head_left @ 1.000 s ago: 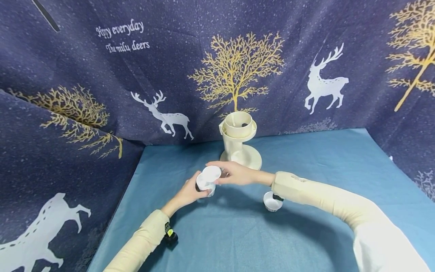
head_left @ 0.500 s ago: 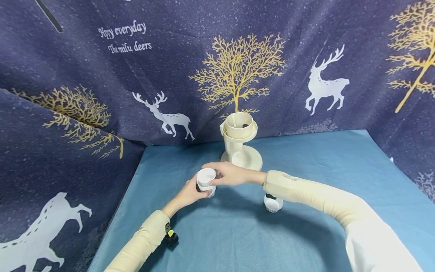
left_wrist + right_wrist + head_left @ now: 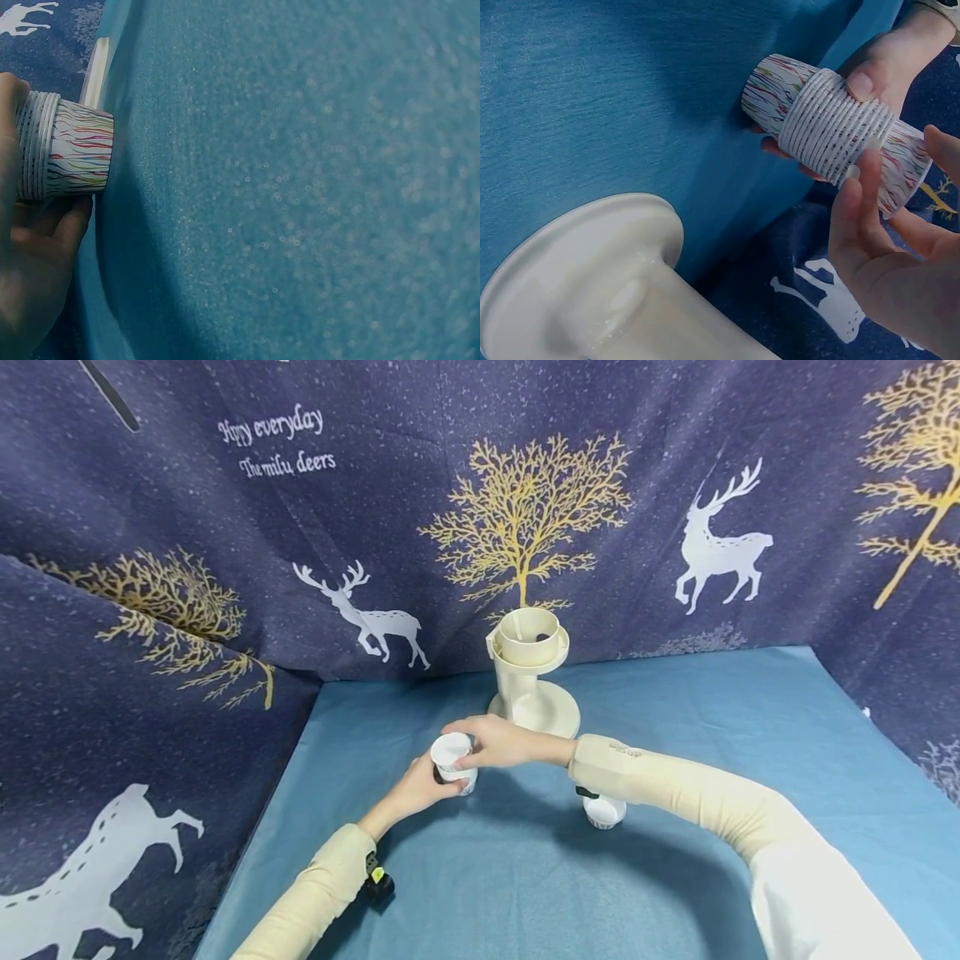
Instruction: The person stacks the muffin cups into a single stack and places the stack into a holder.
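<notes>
My left hand (image 3: 422, 783) grips a stack of nested white paper baking cups (image 3: 836, 124), its thumb along the rims; thin coloured wavy lines mark the lowest cup's wall. Over the mouth of that stack is one more baking cup (image 3: 904, 161), pinched at its side by the thumb and fingers of my right hand (image 3: 498, 742). From the head camera this upper cup (image 3: 451, 749) shows a white, bare inside and hides most of the stack beneath. A single baking cup (image 3: 603, 811) stands on the blue cloth under my right forearm, partly covered by the sleeve.
Behind my hands stands a cream-coloured stand (image 3: 555, 710) with a round base and a ring, which carries a cream cup-like holder (image 3: 527, 647) with something dark inside. A dark blue curtain (image 3: 600, 410) printed with deer and trees hangs behind the blue cloth (image 3: 525, 877).
My right hand has moved a little left, bringing its cup from the right side of the stack to over its mouth. My left hand has stayed almost still.
</notes>
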`<state>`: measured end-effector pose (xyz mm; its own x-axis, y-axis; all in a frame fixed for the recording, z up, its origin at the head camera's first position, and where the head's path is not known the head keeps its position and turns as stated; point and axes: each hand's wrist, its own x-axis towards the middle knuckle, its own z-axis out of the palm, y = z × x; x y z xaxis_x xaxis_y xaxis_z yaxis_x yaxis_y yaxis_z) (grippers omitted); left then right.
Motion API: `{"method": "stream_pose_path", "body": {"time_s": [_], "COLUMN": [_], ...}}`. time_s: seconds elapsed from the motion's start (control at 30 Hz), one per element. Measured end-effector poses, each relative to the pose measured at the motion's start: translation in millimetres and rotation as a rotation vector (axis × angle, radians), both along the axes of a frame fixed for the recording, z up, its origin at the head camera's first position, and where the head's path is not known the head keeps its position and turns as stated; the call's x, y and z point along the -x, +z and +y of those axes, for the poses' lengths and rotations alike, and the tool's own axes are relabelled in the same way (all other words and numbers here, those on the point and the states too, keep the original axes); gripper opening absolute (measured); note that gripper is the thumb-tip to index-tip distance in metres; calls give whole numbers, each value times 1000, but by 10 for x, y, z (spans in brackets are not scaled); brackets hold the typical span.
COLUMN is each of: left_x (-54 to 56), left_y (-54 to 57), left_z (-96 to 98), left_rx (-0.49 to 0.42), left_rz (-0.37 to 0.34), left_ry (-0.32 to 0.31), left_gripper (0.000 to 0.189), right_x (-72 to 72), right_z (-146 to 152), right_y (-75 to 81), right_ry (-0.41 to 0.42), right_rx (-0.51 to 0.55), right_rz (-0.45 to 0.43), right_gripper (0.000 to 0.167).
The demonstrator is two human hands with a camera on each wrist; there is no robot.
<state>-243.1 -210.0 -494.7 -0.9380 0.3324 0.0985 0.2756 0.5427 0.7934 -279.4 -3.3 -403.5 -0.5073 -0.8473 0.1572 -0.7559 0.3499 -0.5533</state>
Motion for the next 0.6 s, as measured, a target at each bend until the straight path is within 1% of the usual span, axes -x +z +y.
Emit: {"method": "stream_pose_path", "body": {"time_s": [0.17, 0.37, 0.6], "left_x": [7, 9, 11], "left_y": [4, 4, 9], "left_z": [-14, -15, -20], "left_rx": [18, 25, 20], "left_rz": [32, 12, 10], "left_ry": [-1, -10, -25], "left_gripper": [66, 63, 60], "right_x": [4, 4, 14], "right_z": [1, -11, -32], "right_y": [-15, -60, -110], "right_ry": [-25, -17, -21], "right_rx": [-47, -56, -77], "right_rz": [32, 52, 41], "right_gripper": [53, 50, 49]}}
